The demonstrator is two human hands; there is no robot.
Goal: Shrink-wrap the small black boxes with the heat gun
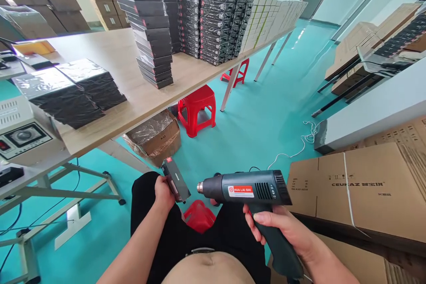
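My right hand [276,226] is wrapped round the handle of a dark green heat gun [259,188] with a red and white label. Its metal nozzle points left, toward a small black box [176,179]. That box, with a red corner and pale lettering, is tilted in my left hand [164,191], closed on its near left side. A short gap separates nozzle and box. Both are held above my lap. Part of a red plastic stool [199,216] shows between my legs, under the box.
A long wooden table [189,73] on the left bears a tall stack of black boxes [149,26], film-wrapped bundles [69,88] and white boxes [273,17]. A beige machine [26,131] stands left. Cartons [359,191] rise close on my right. An open carton [156,137] and red stool [197,106] stand by the table.
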